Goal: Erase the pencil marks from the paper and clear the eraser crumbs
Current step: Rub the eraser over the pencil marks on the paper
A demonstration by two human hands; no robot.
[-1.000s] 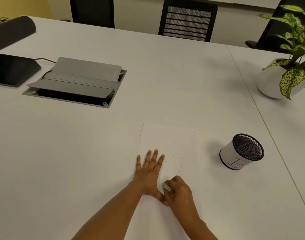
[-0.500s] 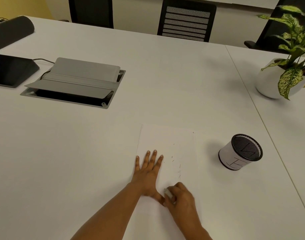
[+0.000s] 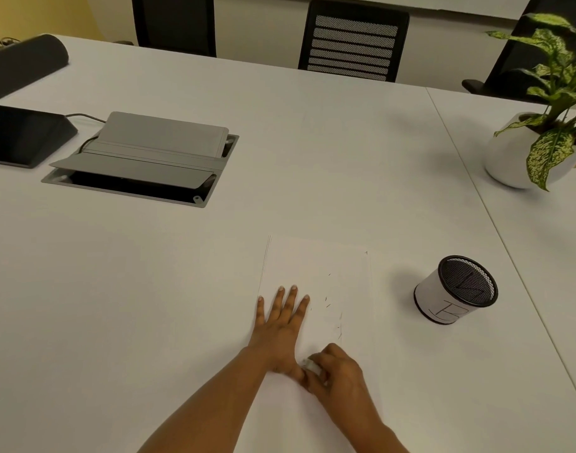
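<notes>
— Item, paper (image 3: 316, 266)?
— Flat on white table (image 3: 149, 289); left hand (image 3: 278, 328) pressing it, fingers straight; dark crumbs (image 3: 327, 300) just right of them.
— Item, eraser (image 3: 311, 366)?
— White; pinched in curled right hand (image 3: 337, 374), on the paper's near part, beside left thumb; mesh cup (image 3: 453, 291) stands apart, right.

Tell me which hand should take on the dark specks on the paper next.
Right. The right hand grips the eraser and sits close to the dark specks; the left hand lies flat on the paper, steadying it.
</notes>
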